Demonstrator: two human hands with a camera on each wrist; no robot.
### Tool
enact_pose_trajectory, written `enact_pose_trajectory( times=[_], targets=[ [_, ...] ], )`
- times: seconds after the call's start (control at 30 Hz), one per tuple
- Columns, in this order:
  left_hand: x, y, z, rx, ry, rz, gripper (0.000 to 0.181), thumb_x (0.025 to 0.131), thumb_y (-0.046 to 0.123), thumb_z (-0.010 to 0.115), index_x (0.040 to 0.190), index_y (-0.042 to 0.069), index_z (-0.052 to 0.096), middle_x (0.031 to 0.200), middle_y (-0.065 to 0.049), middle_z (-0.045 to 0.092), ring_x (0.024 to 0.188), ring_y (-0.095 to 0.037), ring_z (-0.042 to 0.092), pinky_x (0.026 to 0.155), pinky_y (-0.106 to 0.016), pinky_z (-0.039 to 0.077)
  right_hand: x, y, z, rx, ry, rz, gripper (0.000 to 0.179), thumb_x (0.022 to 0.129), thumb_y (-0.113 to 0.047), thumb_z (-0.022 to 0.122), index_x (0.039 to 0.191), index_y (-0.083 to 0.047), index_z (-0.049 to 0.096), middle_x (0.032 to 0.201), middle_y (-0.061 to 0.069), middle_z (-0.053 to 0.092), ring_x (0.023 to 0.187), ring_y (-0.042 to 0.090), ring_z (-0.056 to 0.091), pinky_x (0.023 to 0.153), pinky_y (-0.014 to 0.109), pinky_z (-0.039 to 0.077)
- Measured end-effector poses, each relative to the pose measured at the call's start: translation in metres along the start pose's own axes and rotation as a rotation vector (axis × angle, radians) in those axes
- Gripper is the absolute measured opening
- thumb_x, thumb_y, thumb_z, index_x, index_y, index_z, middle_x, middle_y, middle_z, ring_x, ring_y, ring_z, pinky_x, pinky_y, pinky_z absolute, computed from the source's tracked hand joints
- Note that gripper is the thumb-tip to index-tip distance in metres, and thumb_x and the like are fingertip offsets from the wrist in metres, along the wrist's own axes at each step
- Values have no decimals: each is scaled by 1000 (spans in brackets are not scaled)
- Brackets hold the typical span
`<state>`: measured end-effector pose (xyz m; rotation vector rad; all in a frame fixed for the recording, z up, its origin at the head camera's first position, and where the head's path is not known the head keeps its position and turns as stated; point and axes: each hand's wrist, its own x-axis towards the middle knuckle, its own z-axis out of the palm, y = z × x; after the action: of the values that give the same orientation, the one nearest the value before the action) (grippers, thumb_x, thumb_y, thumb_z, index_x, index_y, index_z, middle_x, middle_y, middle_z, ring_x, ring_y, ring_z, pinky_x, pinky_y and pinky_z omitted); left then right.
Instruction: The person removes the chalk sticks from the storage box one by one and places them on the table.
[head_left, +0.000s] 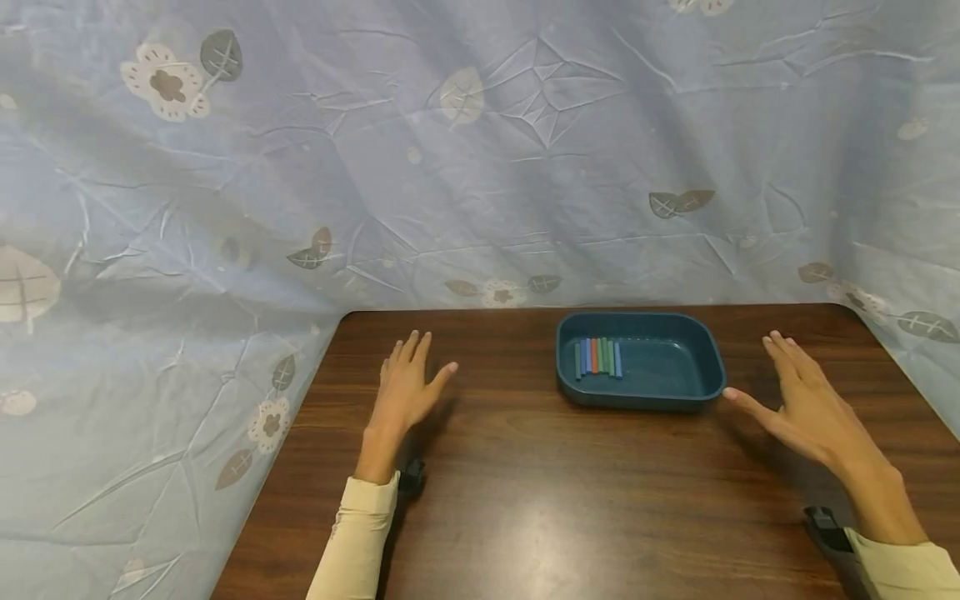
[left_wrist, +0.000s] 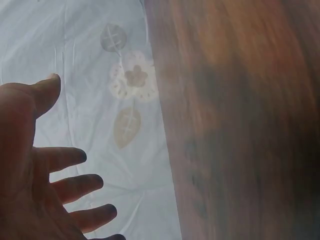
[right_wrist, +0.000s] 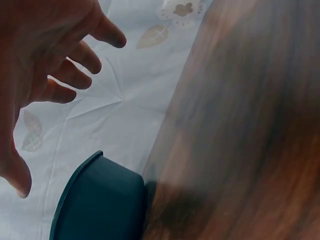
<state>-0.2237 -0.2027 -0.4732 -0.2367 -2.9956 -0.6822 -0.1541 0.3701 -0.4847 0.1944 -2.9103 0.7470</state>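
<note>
Nearest the camera, pale yellow sleeves [head_left: 356, 533] above the dark wooden counter [head_left: 517, 450]. Farther in, left hand [head_left: 405, 396] with fingers straight and thumb apart, well away from the blue-green tray [head_left: 637, 400]; right hand [head_left: 813, 412] likewise spread, thumb near the tray's right end, with a visible gap in the right wrist view. Grip relaxed on both sides, nothing held. Inside the tray, toward its left end, a side-by-side row of sticks [head_left: 598, 358] in green, blue and red. Apparently an idle moment, no handling under way; for any move on the sticks, probably a reach inward and a light thumb-and-finger pinch.
</note>
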Motion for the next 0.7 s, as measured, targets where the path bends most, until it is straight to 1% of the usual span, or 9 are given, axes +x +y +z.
enact_pose_trajectory(
  times=[0.17,0.33,0.5,0.7],
  targets=[
    [5,10,2,-54,13,18,84,108,60,53,169,8,30,176,-24,27,162,-53,24,129,-70,25,5,-8,-2,33,9,-24,106,100,-49,73,173,-5,10,181,21,7,166,50,9,125,78,12],
    [10,22,6,-141,-10,30,81,109,57,54,170,9,30,176,-22,26,161,-50,28,128,-67,31,10,-19,-4,61,21,-48,102,99,-47,75,173,-9,15,179,23,15,161,56,18,121,81,18],
    [16,32,12,-196,-15,44,79,110,56,54,169,9,32,176,-19,28,160,-48,31,128,-66,32,17,-31,-3,81,32,-74,98,100,-45,75,174,-15,18,177,24,23,156,60,26,115,83,25],
    [21,43,19,-224,-10,66,76,110,54,54,168,11,35,174,-18,34,159,-45,35,129,-62,32,25,-41,1,88,33,-122,97,99,-43,77,173,-15,21,175,26,27,152,61,32,109,84,30]
  ],
)
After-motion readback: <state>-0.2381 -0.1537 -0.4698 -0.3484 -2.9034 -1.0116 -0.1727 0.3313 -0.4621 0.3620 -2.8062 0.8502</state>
